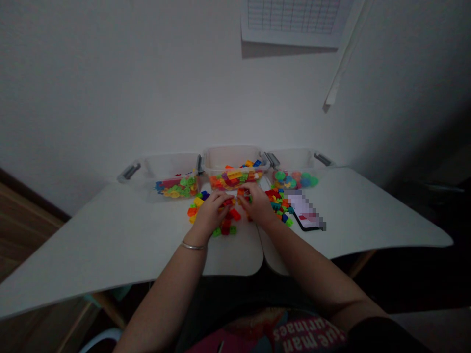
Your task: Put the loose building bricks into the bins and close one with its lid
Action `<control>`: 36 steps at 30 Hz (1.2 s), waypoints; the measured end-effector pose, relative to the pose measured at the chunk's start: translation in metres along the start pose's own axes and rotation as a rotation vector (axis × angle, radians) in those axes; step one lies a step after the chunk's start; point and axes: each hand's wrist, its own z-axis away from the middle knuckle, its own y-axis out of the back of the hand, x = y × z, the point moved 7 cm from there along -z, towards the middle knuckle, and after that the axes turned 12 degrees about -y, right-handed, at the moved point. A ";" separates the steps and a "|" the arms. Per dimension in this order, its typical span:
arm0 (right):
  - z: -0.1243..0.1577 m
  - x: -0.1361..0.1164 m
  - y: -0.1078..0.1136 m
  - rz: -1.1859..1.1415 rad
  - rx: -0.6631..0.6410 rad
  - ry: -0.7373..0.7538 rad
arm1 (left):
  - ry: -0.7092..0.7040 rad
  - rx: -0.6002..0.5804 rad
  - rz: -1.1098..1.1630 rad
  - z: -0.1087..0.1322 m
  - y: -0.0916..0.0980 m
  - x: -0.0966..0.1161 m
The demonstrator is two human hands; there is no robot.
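My left hand (212, 212), with a bangle (193, 246) at its wrist, has its fingers curled round a red building brick (229, 201) among loose bricks. Opposite it, my right hand (258, 206) closes its thumb and fingers on an orange building brick (241, 192), partly hidden by the fingers. A small gap separates the two hands. A red brick (235, 214) lies between them on the table. Nearer to me sits a cluster of red and green bricks (225, 228). More coloured bricks (281, 208) spread beyond my right wrist, and yellow and orange ones (193, 212) lie left of my left hand.
Three clear plastic bins line the wall: a left bin (171, 162), a middle bin (233, 156) and a right bin (292, 156), each holding coloured plastic pieces. A phone (303, 210) lies right of the bricks. Two white tabletops (235, 260) meet at a seam below my hands.
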 end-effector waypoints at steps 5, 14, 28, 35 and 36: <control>-0.038 0.002 0.037 0.027 0.188 -0.020 | 0.065 0.048 -0.077 0.003 0.008 -0.010; -0.077 0.026 0.043 0.292 0.198 -0.178 | 0.218 0.008 -0.124 0.008 0.007 -0.024; -0.064 0.022 0.028 0.390 0.125 0.000 | 0.155 -0.178 -0.040 0.007 -0.008 -0.014; -0.010 -0.012 0.015 0.173 0.104 0.162 | 0.136 -0.135 -0.029 0.006 -0.005 -0.014; -0.002 -0.015 0.009 0.152 0.066 0.178 | 0.135 -0.117 -0.023 0.006 -0.005 -0.015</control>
